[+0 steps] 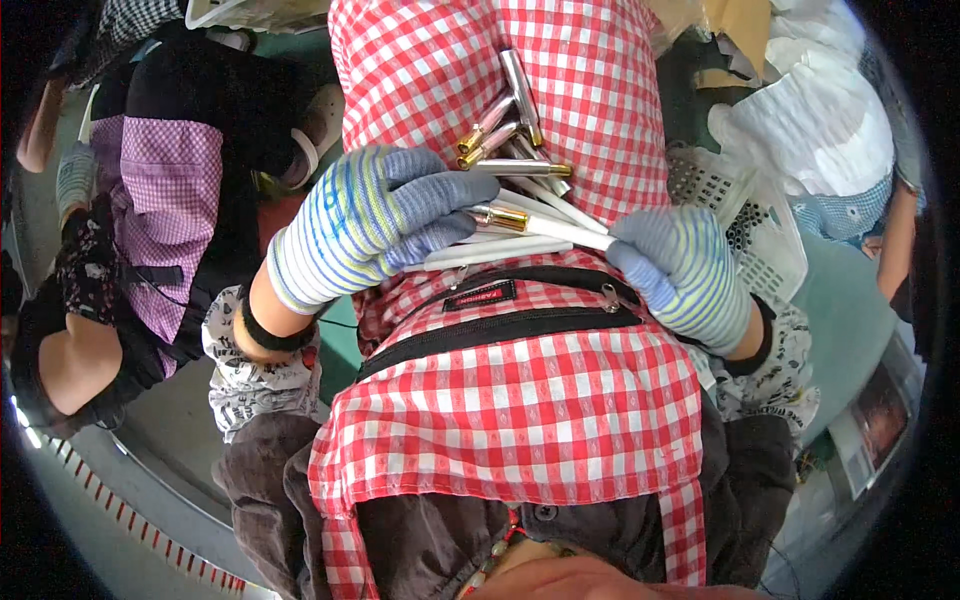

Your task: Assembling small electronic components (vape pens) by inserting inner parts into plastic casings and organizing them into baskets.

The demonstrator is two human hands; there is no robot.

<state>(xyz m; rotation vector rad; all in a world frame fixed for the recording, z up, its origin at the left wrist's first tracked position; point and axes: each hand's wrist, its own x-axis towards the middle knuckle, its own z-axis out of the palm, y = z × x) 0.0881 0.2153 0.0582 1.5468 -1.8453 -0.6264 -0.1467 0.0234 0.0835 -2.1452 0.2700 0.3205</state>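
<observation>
My left hand [375, 225], in a striped grey-blue knit glove, pinches a shiny metal tube [500, 217] with a gold end. My right hand [690, 270], gloved the same way, grips the outer end of a slim white stick [575, 232]. The stick's other end lies at the tube's gold end; whether it sits inside cannot be made out. Beyond my hands, several silver and pinkish metal tubes with gold ends [520, 95] lie piled on the red-and-white checked apron [520, 400] over my lap. More white sticks [500, 252] lie beneath and between my hands.
To the right stands a white perforated plastic basket [775, 250]. A person in a purple checked apron [165, 230] sits at the left, and another person's arm [897, 240] shows at the far right. White plastic bags [815, 110] and cardboard [735, 35] are at the upper right.
</observation>
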